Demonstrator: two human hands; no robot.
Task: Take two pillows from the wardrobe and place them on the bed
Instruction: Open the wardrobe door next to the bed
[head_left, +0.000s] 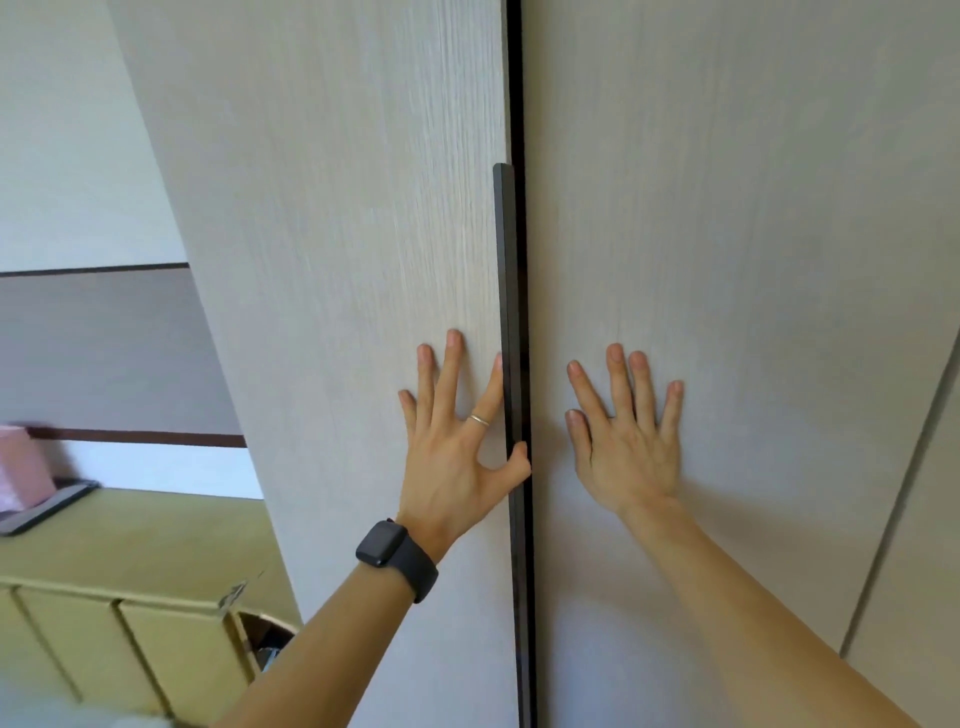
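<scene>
Pillows unseen, wardrobe (363, 130) doors closed

If the doors are only pushed, they may not open, and the left thumb could be pinched at the gap beside the handle strip (506, 286). Nothing is gripped. The left hand (457, 447) is laid flat on the left door (322, 291), fingers spread, thumb against the strip. The right hand (628, 447) is pressed flat on the right door (753, 234). No pillow is seen; both are judged to lie inside the wardrobe, beyond the palms.

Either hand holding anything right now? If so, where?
Nothing held: left hand lies flat on the left door, thumb against the handle; right hand flat on the right door.
</scene>
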